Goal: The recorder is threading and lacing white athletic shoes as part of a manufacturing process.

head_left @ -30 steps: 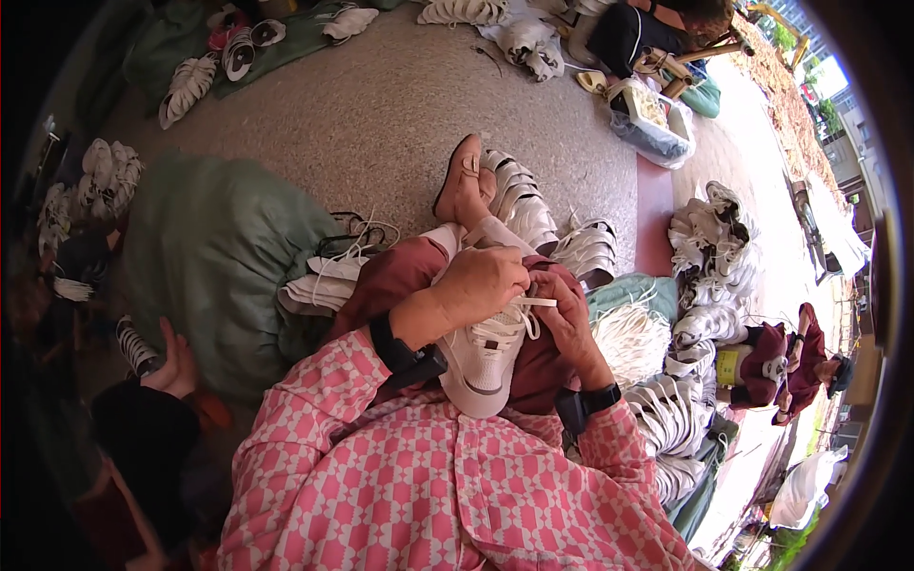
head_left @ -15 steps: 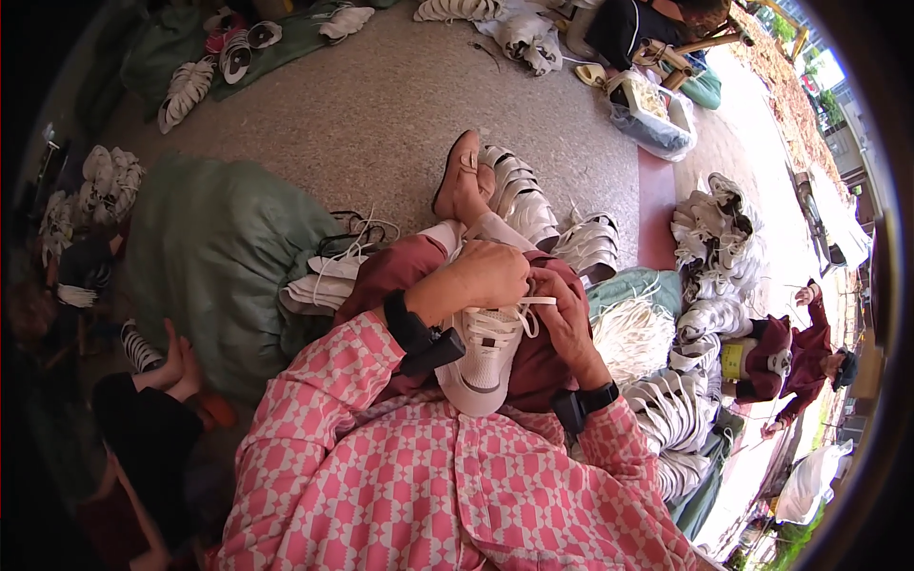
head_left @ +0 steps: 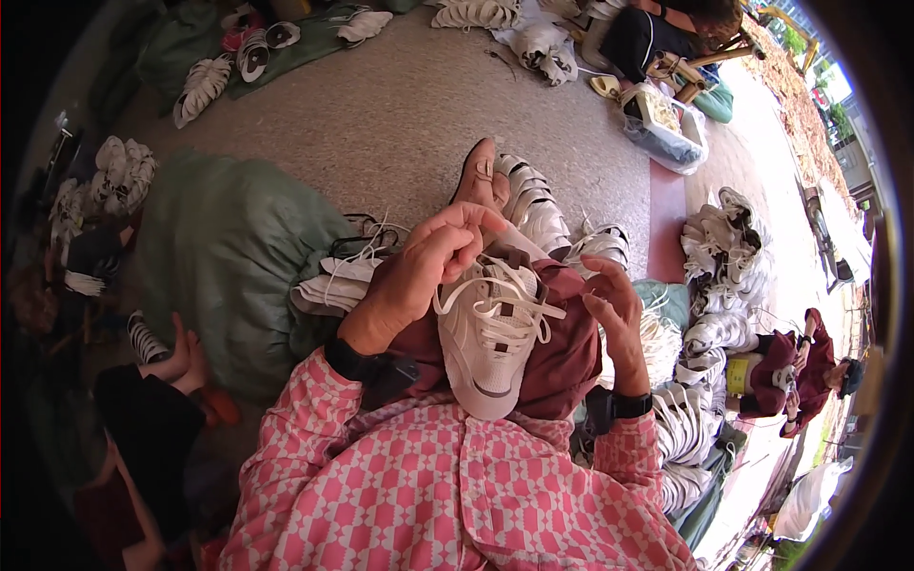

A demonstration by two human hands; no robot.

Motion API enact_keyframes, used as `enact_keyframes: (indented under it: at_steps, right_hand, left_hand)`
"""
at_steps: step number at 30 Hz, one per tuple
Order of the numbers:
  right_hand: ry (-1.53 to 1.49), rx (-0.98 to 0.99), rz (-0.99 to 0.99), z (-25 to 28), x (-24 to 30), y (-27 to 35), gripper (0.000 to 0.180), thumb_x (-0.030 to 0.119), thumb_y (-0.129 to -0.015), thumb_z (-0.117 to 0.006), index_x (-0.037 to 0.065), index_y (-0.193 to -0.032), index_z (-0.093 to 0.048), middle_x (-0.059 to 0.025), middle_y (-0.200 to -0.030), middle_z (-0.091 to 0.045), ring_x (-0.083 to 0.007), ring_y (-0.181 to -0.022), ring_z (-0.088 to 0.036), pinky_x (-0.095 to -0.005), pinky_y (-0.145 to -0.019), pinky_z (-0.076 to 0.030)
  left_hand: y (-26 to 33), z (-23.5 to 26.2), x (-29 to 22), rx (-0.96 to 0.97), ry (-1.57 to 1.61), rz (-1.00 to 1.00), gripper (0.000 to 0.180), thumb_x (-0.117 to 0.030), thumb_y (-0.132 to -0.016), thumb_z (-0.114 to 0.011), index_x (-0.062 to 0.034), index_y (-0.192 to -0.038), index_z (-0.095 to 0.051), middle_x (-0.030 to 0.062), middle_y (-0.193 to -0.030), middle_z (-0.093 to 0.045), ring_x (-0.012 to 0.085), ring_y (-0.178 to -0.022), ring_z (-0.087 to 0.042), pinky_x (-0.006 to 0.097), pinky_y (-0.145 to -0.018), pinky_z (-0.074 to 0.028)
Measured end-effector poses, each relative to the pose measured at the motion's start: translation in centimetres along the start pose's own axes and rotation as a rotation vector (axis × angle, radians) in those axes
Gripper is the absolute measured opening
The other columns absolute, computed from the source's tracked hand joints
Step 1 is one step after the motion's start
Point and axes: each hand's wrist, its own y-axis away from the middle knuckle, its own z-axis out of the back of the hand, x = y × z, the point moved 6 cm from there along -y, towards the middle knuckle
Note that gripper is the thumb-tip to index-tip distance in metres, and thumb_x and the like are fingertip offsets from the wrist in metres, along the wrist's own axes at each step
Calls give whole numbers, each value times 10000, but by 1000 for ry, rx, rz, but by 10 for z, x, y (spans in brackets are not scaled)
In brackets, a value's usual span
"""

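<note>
A white sneaker [head_left: 487, 347] rests in my lap between my thighs, its toe pointing toward me. Its white lace [head_left: 500, 306] is threaded through the eyelets and lies in loose loops over the tongue. My left hand [head_left: 424, 271] hovers beside the shoe's upper left, index finger stretched out and the others bent, with nothing seen in it. On the other side, my right hand [head_left: 614, 305] is raised off the shoe, fingers apart and holding nothing.
Rows of white shoe uppers [head_left: 671, 419] and a bundle of white laces [head_left: 659, 347] lie at my right. A large green sack [head_left: 233, 257] stands at my left. More uppers [head_left: 538, 205] lie by my foot. Other people sit nearby, one at the far right [head_left: 809, 366].
Both hands have let go of the lace and moved apart, left hand leftward, right hand rightward. The lace now lies loosely looped across the shoe.
</note>
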Motion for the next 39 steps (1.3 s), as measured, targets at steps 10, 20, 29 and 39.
enact_keyframes:
  at_steps: [10,20,29,39]
  right_hand:
    - [-22,568,87,-121,91,-1,316,57,-948,-602,-9,-1256,-567,-33,-902,-652,-83,-777,-601,-246,-751,-494]
    - [309,343,533,-111,135,-54,117,45,-916,-641,-16,-1009,-680,-43,-846,-589,-99,-718,-547,-255,-632,-434]
    - [342,332,290,-118,123,-73,136,90,-886,-676,-33,-944,-672,-69,-756,-597,-104,-664,-543,-267,-592,-425]
    - [450,664,84,-71,35,-58,154,48,-889,-622,-6,-1027,-664,-79,-919,-681,-170,-836,-640,-294,-781,-507]
  left_hand:
    - [17,-46,-88,220,-12,-314,377,-170,-873,-390,31,-1138,-566,-33,-610,-398,42,-528,-311,218,-484,-261]
    - [28,16,-77,-453,-350,-722,495,-314,-940,-558,-18,-1331,-491,44,-1240,-571,112,-1094,-496,239,-836,-402]
    - [20,-35,7,119,-104,148,260,-192,-904,-682,-8,-1063,-591,-2,-850,-637,92,-747,-573,247,-689,-486]
    - [16,33,-19,-247,-432,-349,126,62,-862,-634,-53,-878,-584,-60,-797,-410,23,-729,-429,194,-643,-408]
